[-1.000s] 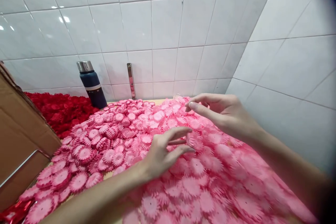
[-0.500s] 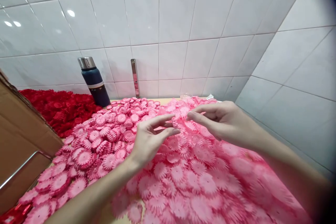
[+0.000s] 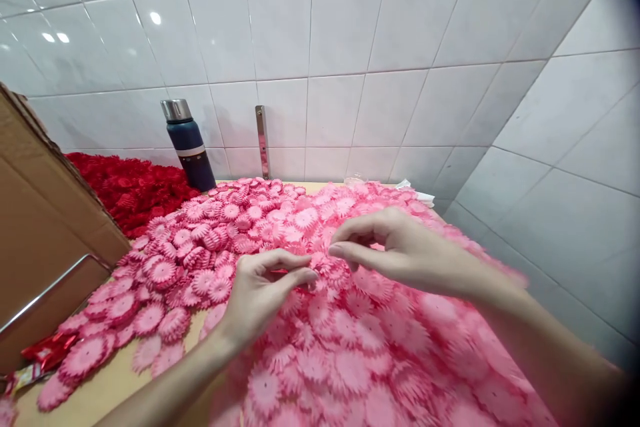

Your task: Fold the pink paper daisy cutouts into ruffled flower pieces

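Pink scalloped discs (image 3: 345, 363) lie in a wide heap below and around both hands. On the left side the discs sit in small stacks (image 3: 163, 271). My left hand (image 3: 265, 287) hovers over the middle of the heap, thumb and forefinger brought close together at a small pink piece that blends into the heap. My right hand (image 3: 387, 247) is just to its right, its thumb and forefinger pinched; what they hold, if anything, is too small to make out. A short gap separates the two sets of fingertips.
A dark blue bottle (image 3: 190, 147) stands at the back left beside a red pile (image 3: 130, 190). A cardboard box (image 3: 50, 233) is at the left edge, with red wrappers (image 3: 50, 350) below. A metal strip (image 3: 263, 141) rests against the tiled wall.
Both hands have moved lower and to the left over the heap, and their thumbs and forefingers are closer together. The view has shifted slightly, showing more of the table at the lower left.
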Action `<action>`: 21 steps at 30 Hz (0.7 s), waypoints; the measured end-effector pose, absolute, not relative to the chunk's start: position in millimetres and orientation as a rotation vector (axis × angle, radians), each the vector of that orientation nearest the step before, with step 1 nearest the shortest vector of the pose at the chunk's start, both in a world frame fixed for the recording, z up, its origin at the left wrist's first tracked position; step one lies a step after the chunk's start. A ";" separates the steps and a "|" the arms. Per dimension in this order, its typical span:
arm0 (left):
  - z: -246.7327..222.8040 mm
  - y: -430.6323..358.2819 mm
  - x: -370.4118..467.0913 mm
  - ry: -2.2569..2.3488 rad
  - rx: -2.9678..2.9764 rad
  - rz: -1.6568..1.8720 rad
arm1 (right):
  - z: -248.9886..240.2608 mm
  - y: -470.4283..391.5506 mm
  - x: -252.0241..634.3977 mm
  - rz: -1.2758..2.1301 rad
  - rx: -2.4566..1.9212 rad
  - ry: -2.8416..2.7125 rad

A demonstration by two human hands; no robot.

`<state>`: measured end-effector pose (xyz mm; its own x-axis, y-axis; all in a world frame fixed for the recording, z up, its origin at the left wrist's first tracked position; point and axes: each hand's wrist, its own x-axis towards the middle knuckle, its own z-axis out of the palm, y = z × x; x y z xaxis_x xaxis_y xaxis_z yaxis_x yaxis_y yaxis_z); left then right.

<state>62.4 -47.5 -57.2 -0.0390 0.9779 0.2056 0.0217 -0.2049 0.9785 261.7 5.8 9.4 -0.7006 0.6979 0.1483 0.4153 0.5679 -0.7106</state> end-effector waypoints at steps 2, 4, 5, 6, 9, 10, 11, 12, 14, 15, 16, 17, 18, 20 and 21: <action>-63.1 -50.9 59.9 1.180 1.311 1.385 | 7.8 6.1 257.9 0.987 -0.830 -2.392; -69.3 -52.2 57.3 1.199 1.260 1.369 | 4.5 6.9 254.5 1.037 -0.790 -2.404; -72.2 -52.3 56.1 1.204 1.236 1.367 | 2.2 7.6 253.0 1.064 -0.776 -2.405; -75.0 -52.2 54.9 1.201 1.218 1.367 | -0.3 8.4 251.7 1.097 -0.764 -2.401; -82.1 -51.6 52.2 1.184 1.195 1.387 | -8.2 11.6 248.1 1.202 -0.731 -2.362; -83.9 -51.5 51.5 1.183 1.194 1.399 | -10.7 12.7 246.9 1.233 -0.730 -2.344; -85.7 -51.7 50.9 1.186 1.198 1.413 | -13.0 13.7 245.6 1.263 -0.734 -2.326; -87.3 -51.9 50.4 1.191 1.206 1.427 | -15.1 14.7 244.2 1.295 -0.739 -2.310; -90.3 -52.7 49.2 1.198 1.230 1.446 | -18.9 16.1 241.5 1.358 -0.747 -2.280; -91.7 -53.0 48.6 1.200 1.241 1.451 | -20.6 16.5 240.1 1.385 -0.749 -2.266; -92.8 -53.3 48.0 1.205 1.243 1.455 | -22.0 16.9 238.8 1.400 -0.751 -2.256; -93.8 -53.5 47.4 1.211 1.235 1.456 | -23.2 17.1 237.6 1.405 -0.753 -2.249; -94.6 -53.5 47.0 1.218 1.214 1.451 | -24.0 17.2 236.5 1.399 -0.756 -2.244; -95.8 -53.3 46.6 1.219 1.146 1.435 | -24.8 17.0 234.6 1.373 -0.761 -2.245; -96.2 -53.0 46.8 1.210 1.108 1.422 | -24.8 16.7 233.9 1.353 -0.761 -2.249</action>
